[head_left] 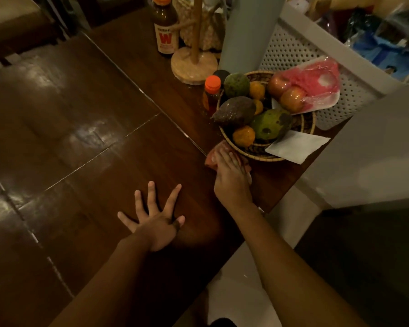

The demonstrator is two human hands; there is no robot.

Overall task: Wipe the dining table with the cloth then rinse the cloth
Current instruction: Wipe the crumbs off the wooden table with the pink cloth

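cloth (219, 151) pink/red | table (85, 142) dk brown wood | basket (302, 123) tan, dk woven bands | bottle caps (212, 83) orange

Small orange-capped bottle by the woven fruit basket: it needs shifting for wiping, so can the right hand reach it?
Probably yes. The right hand presses the reddish cloth by the woven basket's near rim; bare dark wooden table leads along its left to the small orange-capped bottle.

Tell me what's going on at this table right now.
A person is wiping the dark wooden dining table. Their right hand presses a crumpled reddish cloth onto the tabletop, right beside the round woven fruit basket. Their left hand lies flat on the wood with fingers spread, holding nothing. The cloth is on the table, so rinsing is not yet done.
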